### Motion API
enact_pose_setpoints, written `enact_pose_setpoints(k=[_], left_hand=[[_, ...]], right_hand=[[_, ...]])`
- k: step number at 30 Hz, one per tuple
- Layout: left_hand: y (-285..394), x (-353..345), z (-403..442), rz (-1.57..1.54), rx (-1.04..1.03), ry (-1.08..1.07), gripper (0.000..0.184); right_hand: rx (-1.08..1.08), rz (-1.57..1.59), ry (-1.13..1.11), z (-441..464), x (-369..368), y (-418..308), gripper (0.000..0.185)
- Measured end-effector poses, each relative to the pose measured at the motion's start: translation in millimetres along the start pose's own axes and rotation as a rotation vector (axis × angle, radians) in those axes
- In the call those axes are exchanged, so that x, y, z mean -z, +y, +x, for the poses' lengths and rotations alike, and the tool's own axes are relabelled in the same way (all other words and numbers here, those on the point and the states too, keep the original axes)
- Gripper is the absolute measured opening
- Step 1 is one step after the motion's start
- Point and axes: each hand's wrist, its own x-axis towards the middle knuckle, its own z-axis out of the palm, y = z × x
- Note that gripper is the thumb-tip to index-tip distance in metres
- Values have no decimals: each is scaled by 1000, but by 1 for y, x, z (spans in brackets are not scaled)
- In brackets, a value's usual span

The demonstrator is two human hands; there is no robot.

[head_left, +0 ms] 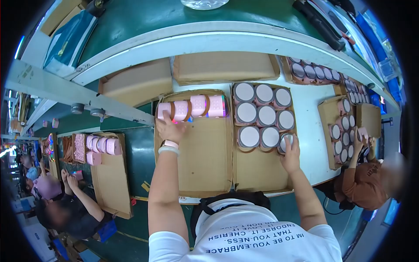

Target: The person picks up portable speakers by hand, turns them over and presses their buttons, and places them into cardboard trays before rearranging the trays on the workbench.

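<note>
My left hand [170,129], with a watch and a light bangle at the wrist, reaches to the left end of a row of pink speaker-like units [198,105]. Its fingertips touch the end unit; the thumb is spread apart. These units lie on their sides with brown straps and coloured lights, along the far side of a shallow cardboard box [196,161]. In the neighbouring cardboard box [257,172], several similar units [266,116] stand with round pale ends up. My right hand [291,155] has its fingers around the nearest right unit [285,142], partly covering it.
A white metal shelf frame [209,32] crosses above the table, its post slanting down at left. Cardboard trays [227,67] stand behind. At right a co-worker [364,183] handles another filled box [334,135]; at left another person [72,209] sits by a box [111,183].
</note>
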Motion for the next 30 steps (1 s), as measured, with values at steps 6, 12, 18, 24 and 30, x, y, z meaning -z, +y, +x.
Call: enact_pose_setpoints(k=[6,12,18,24,30], left_hand=[[-13,0,21,105,-125,70,89],[-59,16,6,-895,81,-62,56],[8,121,-123,-2357,434,-562,52],[54,148,-207,-2218,227,-442,68],[69,138,-266,-535,-583,420,55]], right_hand=[[-131,276,31,-44,18,-37,75],[-94,536,-44,-87,32,-58,60],[339,612,81,-79,67,-128,45],[789,828,514,-63,131,-218,60],[26,2037,-261,-67,96,-255,83]])
